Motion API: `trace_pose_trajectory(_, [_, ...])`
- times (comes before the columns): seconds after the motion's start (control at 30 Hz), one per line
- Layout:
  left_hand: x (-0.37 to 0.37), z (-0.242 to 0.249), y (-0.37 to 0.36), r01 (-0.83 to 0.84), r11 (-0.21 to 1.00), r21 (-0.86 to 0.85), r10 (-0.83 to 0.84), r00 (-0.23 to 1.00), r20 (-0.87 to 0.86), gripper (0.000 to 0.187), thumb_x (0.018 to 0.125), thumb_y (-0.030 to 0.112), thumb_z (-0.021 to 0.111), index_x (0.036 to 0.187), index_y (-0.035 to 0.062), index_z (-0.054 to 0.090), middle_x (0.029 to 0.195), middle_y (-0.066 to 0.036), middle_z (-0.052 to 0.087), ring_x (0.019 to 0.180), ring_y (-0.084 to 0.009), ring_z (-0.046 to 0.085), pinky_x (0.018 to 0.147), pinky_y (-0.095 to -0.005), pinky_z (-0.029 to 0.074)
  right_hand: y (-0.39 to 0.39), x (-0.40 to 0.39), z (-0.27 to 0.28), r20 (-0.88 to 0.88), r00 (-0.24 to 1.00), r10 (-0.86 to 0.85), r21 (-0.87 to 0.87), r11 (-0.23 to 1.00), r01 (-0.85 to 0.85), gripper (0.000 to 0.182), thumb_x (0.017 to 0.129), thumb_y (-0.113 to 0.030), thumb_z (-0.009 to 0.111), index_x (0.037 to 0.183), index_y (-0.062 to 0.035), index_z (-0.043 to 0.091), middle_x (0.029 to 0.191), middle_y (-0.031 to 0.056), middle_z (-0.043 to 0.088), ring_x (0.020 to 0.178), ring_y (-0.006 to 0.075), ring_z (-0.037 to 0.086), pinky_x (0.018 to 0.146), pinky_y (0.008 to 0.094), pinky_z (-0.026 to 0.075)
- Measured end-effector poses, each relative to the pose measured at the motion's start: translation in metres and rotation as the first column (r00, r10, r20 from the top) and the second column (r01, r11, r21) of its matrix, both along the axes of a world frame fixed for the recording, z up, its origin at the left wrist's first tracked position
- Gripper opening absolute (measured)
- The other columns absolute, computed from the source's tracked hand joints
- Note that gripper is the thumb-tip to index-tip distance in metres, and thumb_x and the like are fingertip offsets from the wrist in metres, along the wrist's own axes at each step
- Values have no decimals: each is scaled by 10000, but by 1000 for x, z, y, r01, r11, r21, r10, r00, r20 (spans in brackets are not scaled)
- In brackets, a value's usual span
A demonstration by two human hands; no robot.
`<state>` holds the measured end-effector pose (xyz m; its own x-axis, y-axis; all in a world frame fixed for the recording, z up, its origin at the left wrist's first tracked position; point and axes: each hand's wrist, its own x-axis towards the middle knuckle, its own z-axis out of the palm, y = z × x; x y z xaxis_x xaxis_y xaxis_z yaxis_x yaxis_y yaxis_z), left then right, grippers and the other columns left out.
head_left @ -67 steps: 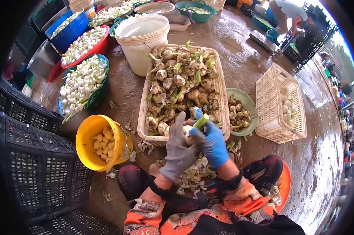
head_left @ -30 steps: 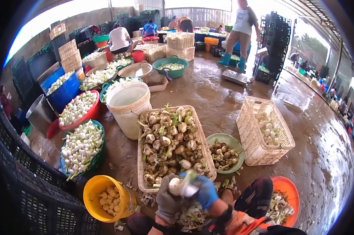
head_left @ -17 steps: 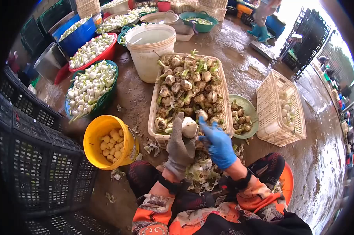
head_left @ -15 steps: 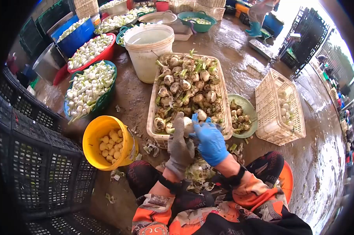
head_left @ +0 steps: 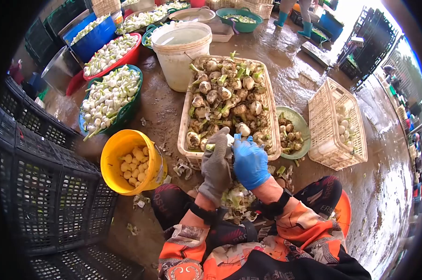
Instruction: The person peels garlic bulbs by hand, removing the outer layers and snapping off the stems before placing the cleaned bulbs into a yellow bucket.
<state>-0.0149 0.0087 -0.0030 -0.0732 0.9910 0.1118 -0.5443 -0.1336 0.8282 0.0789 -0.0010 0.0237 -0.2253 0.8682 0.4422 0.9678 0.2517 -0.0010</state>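
My left hand (head_left: 215, 163), in a grey glove, is closed round a garlic bulb (head_left: 230, 139); only a pale patch shows, and a short green stem (head_left: 210, 147) pokes out on its left. Pressed close against it is my right hand (head_left: 251, 162), in a blue glove, with fingers bent in at the bulb; what they pinch is hidden. Both hands are over the near edge of a cream crate (head_left: 182, 126) heaped with dirty, stemmed garlic bulbs (head_left: 225, 93). Peeled skins and leaves (head_left: 239, 198) lie below, between my knees.
A yellow bucket (head_left: 109, 163) with peeled bulbs stands at left, beside black crates (head_left: 47, 186). Behind are a white bucket (head_left: 173, 65) and tubs of cleaned garlic (head_left: 110, 98). At right are a green bowl (head_left: 305, 135) and a cream crate (head_left: 330, 149). Someone's boots (head_left: 305, 29) show behind.
My hands have drawn slightly closer together at the crate's edge, and the bulb between them is now more covered. The person at the back has shifted left. The view has tilted a little.
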Motion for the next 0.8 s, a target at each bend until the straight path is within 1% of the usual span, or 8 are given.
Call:
trace_pose_trajectory(0.1, [-8, 10, -4, -75, 969, 237, 208, 767, -607, 309, 966, 180, 546, 1216, 1, 576, 1136, -69, 628, 1014, -144, 605, 893, -263, 481, 9, 3, 3, 6, 994, -113, -119, 986, 113, 228, 765, -76, 548, 964, 10, 620, 684, 105, 570, 663, 259, 619, 543, 373, 485])
trace_pose_trajectory(0.27, [-17, 17, 1, -44, 971, 235, 163, 841, -516, 392, 996, 231, 444, 1279, -34, 499, 1208, -182, 593, 1125, -278, 585, 969, -370, 472, 10, 45, 6, -682, 725, -95, -201, 978, -62, 129, 838, -127, 582, 862, -2, 603, 664, 173, 580, 647, 280, 624, 610, 390, 487])
trace_pose_trajectory(0.33, [-23, 20, 7, 269, 950, -156, -160, 853, 496, 457, 1008, 311, 374, 1301, -25, 475, 1268, -186, 550, 1189, -314, 534, 979, -436, 466, -18, 62, 27, -881, 145, -450, -460, 749, -477, 206, 888, -156, 569, 947, 39, 598, 684, 83, 616, 622, 172, 593, 606, 324, 498])
trace_pose_trajectory(0.47, [-43, 18, 17, 266, 935, -236, 29, 604, 796, 478, 969, 403, 431, 1256, 29, 510, 1254, -148, 556, 1187, -340, 522, 993, -506, 448, -69, 97, 50, -623, -680, -387, 21, 861, -508, 182, 838, -189, 648, 913, -26, 620, 625, 10, 513, 551, 167, 533, 534, 280, 476])
trace_pose_trajectory(0.5, [-46, 14, 18, 287, 940, -185, -6, 554, 832, 389, 961, 336, 445, 1199, 45, 542, 1176, -130, 594, 1180, -363, 523, 979, -551, 450, -62, 122, 21, -993, -33, -116, -74, 804, -590, 161, 802, -197, 662, 857, -51, 620, 615, 25, 512, 562, 193, 543, 549, 306, 481])
trace_pose_trajectory(0.53, [-45, 9, 20, 292, 938, -184, -10, 556, 831, 389, 961, 336, 445, 1199, 45, 542, 1176, -130, 594, 1180, -363, 523, 979, -551, 450, -53, 138, -15, -739, 623, 258, -204, 794, -572, 143, 767, -205, 675, 801, -77, 620, 604, 39, 510, 573, 219, 552, 565, 332, 487])
trace_pose_trajectory(0.67, [-26, 3, 16, 484, 858, -175, -130, 533, 836, 400, 941, 346, 490, 1165, 20, 552, 1151, -118, 609, 1146, -346, 548, 966, -556, 457, -66, 79, -11, -242, 960, 140, -523, 815, -251, 285, 815, -49, 658, 1098, -36, 623, 970, 133, 671, 845, 243, 642, 801, 294, 517])
trace_pose_trajectory(0.8, [-21, 3, 7, 346, 887, -306, -71, 757, 649, 479, 964, 402, 437, 1242, 13, 467, 1210, -154, 571, 1133, -324, 573, 938, -455, 500, -19, 38, 7, -935, 282, -216, -316, 868, -383, 343, 849, -101, 687, 1176, -51, 596, 967, 71, 652, 851, 133, 605, 774, 258, 495])
